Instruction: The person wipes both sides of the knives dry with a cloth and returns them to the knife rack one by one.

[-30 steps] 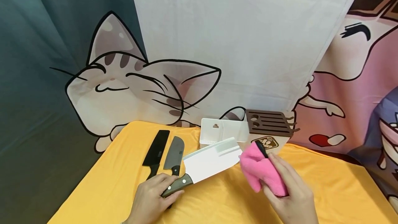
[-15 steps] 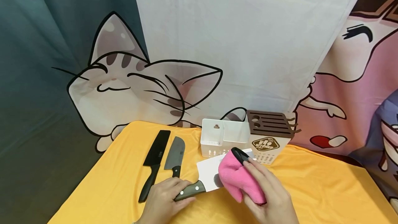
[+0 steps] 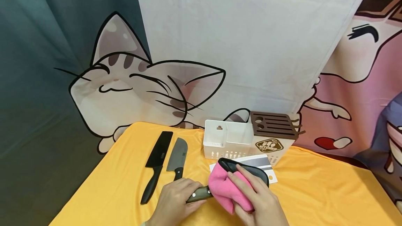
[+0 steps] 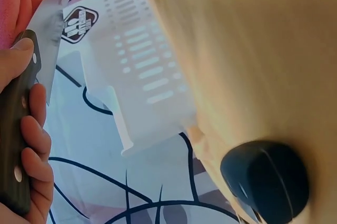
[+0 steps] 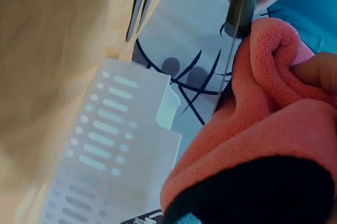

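Observation:
My left hand (image 3: 179, 200) grips the olive-green riveted handle of a cleaver (image 3: 201, 194), fingers curled round it in the left wrist view. The cleaver's wide shiny blade (image 3: 267, 165) points right, and a hole shows near its end. My right hand (image 3: 259, 196) holds a bunched pink cloth (image 3: 226, 187) with a black border against the blade close to the handle. The cloth hides the middle of the blade. In the right wrist view, the blade edge (image 5: 226, 71) runs from the handle into the folds of the cloth (image 5: 263, 71).
Left of my hands, a black knife (image 3: 156, 163) and a smaller grey-bladed knife (image 3: 178, 154) lie on the yellow tablecloth (image 3: 119, 191). Behind the cleaver stands a white perforated holder (image 3: 216, 151) with a brown slotted top (image 3: 274, 125) on its right section. A printed curtain hangs behind.
My right hand has moved the cloth left, from beyond the blade's far end to near the handle. My left hand has shifted right with the cleaver, uncovering the black knife's handle.

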A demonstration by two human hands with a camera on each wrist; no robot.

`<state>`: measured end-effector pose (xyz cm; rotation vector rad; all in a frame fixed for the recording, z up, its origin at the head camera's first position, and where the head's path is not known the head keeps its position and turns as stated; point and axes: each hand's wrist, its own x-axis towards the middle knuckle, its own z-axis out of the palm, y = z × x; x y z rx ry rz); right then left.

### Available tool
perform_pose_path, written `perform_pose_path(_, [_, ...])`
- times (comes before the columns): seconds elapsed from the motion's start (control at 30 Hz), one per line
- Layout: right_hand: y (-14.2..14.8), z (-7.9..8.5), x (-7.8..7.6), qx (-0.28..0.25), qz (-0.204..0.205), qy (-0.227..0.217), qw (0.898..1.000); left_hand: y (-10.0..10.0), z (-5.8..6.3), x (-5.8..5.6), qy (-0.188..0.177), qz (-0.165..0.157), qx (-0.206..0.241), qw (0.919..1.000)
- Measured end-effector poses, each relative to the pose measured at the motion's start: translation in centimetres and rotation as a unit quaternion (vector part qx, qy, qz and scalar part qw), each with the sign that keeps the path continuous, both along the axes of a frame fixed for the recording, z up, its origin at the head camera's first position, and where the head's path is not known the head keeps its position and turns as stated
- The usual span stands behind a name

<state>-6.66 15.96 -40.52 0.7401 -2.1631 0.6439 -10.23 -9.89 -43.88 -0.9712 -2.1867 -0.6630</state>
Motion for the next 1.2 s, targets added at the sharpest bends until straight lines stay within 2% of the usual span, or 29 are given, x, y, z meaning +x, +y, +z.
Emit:
perform_pose_path(0.17, [-0.2, -0.4, 0.1, 0.001, -0.003, -0.007, 1.000, 0.2, -0.2, 0.0, -0.006, -0.001, -0.007, 1.0000])
perform_pose_path(0.4, [-0.4, -0.9, 0.2, 0.018, 0.002, -0.028, 0.999, 0.3, -0.7, -0.4, 0.038, -0.027, 0.003, 0.9989])
perform_pose_path(0.53, [-0.8, -1.0, 0.1, 0.023, -0.005, -0.025, 0.999, 0.3, -0.8, -0.4, 0.032, -0.037, 0.016, 0.9987])
perform_pose_path(0.77, [-1.0, -1.2, 0.1, 0.048, -0.027, -0.067, 0.996, 0.4, -0.9, -0.4, 0.038, -0.049, 0.028, 0.9977])
perform_pose_path(1.2, [-1.9, -1.4, -0.9, 0.022, -0.086, -0.001, 0.996, 0.9, -1.1, -0.8, 0.053, -0.069, 0.041, 0.9954])
